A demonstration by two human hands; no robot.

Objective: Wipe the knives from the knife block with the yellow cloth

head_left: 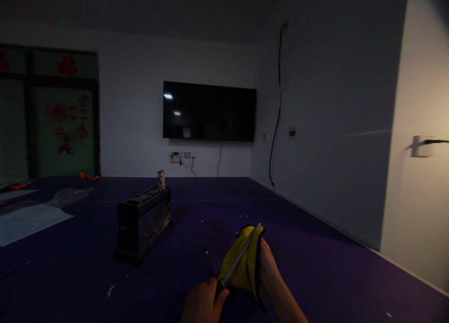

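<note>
My left hand (205, 298) is closed around the dark handle of a tool with a long, narrow metal shaft (239, 258). The shaft points up and to the right across a yellow cloth (238, 272) with dark edging. In the dim light I cannot make out whether it is a blade or a round rod. My right hand (268, 267) grips the cloth from its right side, and the cloth hides most of its fingers. Part of the cloth folds up beside the shaft near the tip.
A black box-shaped appliance (152, 224) stands left on the purple surface (203, 285), with a patterned cup-like object (161, 180) on top. Paper sheets (31, 222) and clear plastic (72, 196) lie far left. White scraps are scattered about. A wall (326, 140) borders the right side.
</note>
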